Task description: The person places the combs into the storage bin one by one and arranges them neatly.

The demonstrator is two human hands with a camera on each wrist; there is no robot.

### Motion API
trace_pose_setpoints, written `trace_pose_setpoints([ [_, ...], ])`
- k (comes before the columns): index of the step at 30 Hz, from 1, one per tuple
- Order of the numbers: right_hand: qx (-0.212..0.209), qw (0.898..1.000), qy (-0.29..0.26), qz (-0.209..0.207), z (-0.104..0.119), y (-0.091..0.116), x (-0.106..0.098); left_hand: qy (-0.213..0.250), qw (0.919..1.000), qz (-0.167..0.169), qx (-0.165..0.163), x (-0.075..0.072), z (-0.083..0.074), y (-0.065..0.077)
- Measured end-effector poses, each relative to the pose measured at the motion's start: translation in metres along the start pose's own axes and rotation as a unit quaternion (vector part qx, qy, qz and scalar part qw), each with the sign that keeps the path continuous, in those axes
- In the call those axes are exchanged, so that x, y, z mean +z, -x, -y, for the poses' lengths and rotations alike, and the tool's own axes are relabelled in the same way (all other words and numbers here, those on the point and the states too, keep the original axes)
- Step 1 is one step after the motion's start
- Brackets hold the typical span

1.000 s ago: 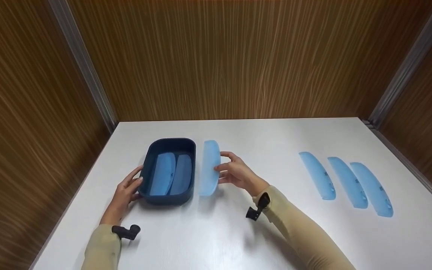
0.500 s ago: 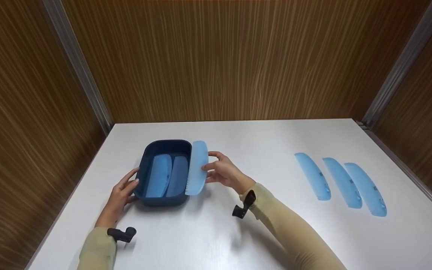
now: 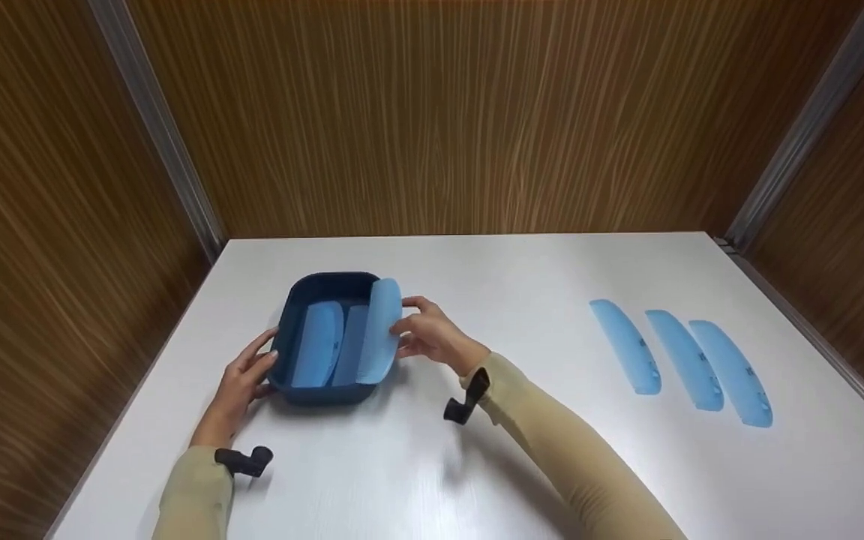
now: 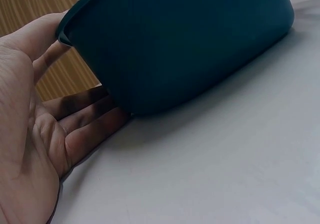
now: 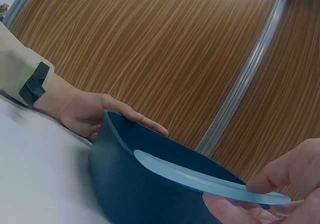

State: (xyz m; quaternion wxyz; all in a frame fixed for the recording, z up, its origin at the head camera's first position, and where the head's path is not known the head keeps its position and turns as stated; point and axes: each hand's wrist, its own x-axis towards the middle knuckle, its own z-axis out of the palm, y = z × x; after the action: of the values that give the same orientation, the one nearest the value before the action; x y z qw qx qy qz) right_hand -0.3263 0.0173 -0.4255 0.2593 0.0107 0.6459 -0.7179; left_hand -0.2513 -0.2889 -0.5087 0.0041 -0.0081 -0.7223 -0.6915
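Observation:
A dark blue box stands on the white table with two blue combs lying inside it. My left hand holds the box at its left side; in the left wrist view its thumb is at the rim and the other fingers touch the lower wall. My right hand pinches another light blue comb by its curved back. That comb is tilted over the box's right rim, partly covering the opening. In the right wrist view it appears edge-on between thumb and fingers.
Three more light blue combs lie apart in a slanted row on the right of the table. Wood-grain panels rise behind the table and at both sides.
My right hand has carried the comb leftward, from beside the box to over its right rim, and tilted it. My left hand stays at the box's left side.

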Motion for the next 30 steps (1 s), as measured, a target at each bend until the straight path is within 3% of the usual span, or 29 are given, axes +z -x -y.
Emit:
trace_pose_setpoints([
  [20,0.03,0.998,0.052,-0.023,0.011,-0.012,0.028,-0.002,1.0,0.004,0.002,-0.001,-0.002,0.001],
  [30,-0.034,0.986,0.139,-0.081,0.012,-0.018,0.046,0.005,0.9999,0.004,0.009,-0.001,0.001,0.0],
])
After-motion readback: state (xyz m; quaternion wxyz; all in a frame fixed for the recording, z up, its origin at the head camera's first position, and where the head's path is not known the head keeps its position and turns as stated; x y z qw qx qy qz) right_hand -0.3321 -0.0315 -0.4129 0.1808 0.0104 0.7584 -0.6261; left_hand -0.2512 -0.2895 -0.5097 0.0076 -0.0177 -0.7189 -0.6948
